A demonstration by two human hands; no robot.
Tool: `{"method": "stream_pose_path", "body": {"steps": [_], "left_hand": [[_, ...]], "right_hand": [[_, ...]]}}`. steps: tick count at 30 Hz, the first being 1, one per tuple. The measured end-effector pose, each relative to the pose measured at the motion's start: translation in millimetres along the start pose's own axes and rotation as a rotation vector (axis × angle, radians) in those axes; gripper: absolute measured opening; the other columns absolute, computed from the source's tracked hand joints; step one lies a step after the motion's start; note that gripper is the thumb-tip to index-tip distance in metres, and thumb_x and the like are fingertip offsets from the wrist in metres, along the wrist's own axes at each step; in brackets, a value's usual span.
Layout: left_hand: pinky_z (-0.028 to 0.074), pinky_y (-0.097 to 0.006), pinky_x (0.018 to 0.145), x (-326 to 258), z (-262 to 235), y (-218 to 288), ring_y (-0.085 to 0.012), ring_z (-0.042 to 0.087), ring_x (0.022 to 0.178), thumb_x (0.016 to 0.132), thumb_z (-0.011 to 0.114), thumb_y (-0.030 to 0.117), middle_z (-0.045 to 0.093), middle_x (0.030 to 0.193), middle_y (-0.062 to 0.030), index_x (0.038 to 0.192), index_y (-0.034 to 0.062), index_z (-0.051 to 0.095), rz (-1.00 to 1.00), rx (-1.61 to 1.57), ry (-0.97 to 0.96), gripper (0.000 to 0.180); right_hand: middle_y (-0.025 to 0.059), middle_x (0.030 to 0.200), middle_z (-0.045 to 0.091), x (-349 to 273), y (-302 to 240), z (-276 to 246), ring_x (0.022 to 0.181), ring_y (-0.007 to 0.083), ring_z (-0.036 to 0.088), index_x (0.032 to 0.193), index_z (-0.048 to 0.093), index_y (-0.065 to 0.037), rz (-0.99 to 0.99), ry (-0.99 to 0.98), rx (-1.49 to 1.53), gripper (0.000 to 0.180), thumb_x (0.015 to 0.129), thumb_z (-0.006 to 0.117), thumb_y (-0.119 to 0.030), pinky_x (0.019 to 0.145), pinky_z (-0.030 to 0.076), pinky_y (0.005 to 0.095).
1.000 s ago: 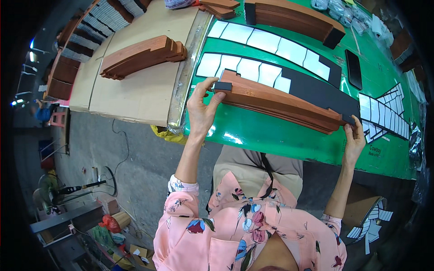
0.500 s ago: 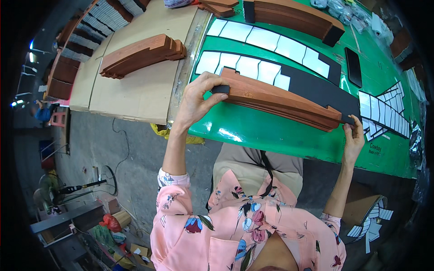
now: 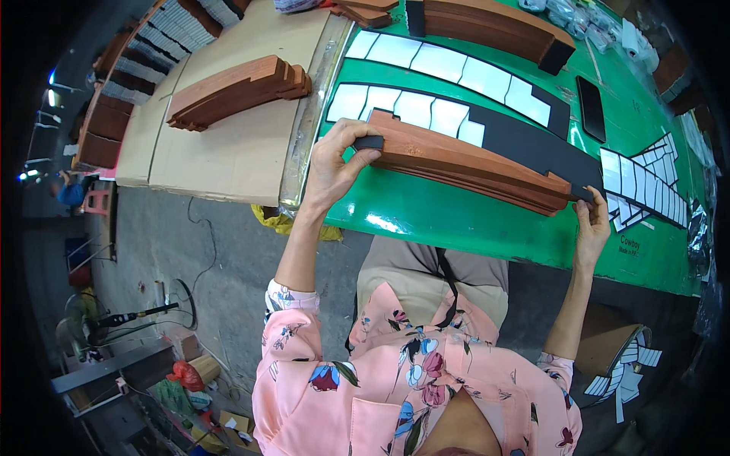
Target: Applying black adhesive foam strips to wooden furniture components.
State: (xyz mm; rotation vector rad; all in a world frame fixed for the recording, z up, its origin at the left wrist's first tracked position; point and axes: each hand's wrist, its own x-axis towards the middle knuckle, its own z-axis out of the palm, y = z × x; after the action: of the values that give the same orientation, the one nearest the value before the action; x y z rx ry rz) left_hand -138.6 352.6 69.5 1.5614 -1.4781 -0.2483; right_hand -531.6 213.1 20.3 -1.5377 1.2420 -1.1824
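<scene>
A curved stack of reddish-brown wooden pieces [image 3: 464, 156] spans the gap between my hands, over the near part of the green table. At its left end, my left hand [image 3: 328, 163] pinches a black strip end [image 3: 369, 142] between thumb and fingers. My right hand [image 3: 594, 220] is closed on a black strip end [image 3: 582, 193] at the stack's right tip. Whether the two ends belong to one strip is hidden by the wood. Just beyond lies a black sheet [image 3: 525, 140] with white backing panels [image 3: 411, 108] on its left part.
Another black-and-white strip [image 3: 456, 67] lies farther back. A capped wooden stack [image 3: 487, 26], a phone [image 3: 591, 109] and a pile of white-backed strips [image 3: 642, 182] are on the green table [image 3: 456, 232]. To the left, a wooden stack [image 3: 239, 87] rests on cardboard [image 3: 228, 163].
Both hands keep their pinch on the black ends. The view has shifted very slightly, and the right hand with the stack's right end sits a touch higher.
</scene>
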Motion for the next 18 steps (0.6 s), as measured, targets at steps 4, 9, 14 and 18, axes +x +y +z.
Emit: {"method": "stream_pose_path", "body": {"steps": [4,9,14,18], "left_hand": [[0.044,-0.026,0.080,-9.3,-2.6,5.6,-0.0128,0.056,0.089,0.074,0.072,0.004,0.061,0.096,-0.0034,0.105,0.0027,0.062,-0.228,-0.080,0.018,0.033],[0.046,-0.025,0.072,-33.9,-8.7,3.6,-0.0105,0.054,0.076,0.071,0.076,0.010,0.064,0.090,-0.0037,0.110,0.0012,0.061,-0.272,-0.168,-0.002,0.042],[0.045,-0.025,0.081,-71.7,2.9,1.2,-0.0111,0.056,0.089,0.072,0.074,0.000,0.062,0.098,-0.0044,0.105,-0.0017,0.061,-0.506,-0.370,-0.001,0.036],[0.046,-0.026,0.081,-88.1,21.6,-9.4,-0.0137,0.058,0.089,0.069,0.075,-0.001,0.063,0.097,-0.0066,0.099,-0.0008,0.063,-0.308,-0.128,0.000,0.032]], "right_hand": [[0.0018,0.096,0.057,-4.9,-9.3,-5.9,0.088,0.0073,0.053,0.120,0.055,-0.002,0.030,0.016,-0.021,0.032,0.089,0.059,-0.005,0.079,0.044,0.0212],[0.0008,0.096,0.057,-27.1,-14.2,-13.8,0.088,0.0062,0.053,0.120,0.055,-0.001,0.067,-0.022,-0.007,0.031,0.089,0.059,-0.005,0.080,0.043,0.0198],[0.0015,0.099,0.057,-51.3,4.7,-35.3,0.090,0.0079,0.052,0.115,0.057,0.000,0.154,-0.118,-0.084,0.028,0.087,0.059,-0.001,0.078,0.043,0.0216],[0.0038,0.105,0.059,-46.9,12.0,-19.5,0.094,0.0126,0.055,0.116,0.057,-0.001,0.055,-0.098,-0.284,0.029,0.087,0.059,0.000,0.081,0.045,0.0248]]}}
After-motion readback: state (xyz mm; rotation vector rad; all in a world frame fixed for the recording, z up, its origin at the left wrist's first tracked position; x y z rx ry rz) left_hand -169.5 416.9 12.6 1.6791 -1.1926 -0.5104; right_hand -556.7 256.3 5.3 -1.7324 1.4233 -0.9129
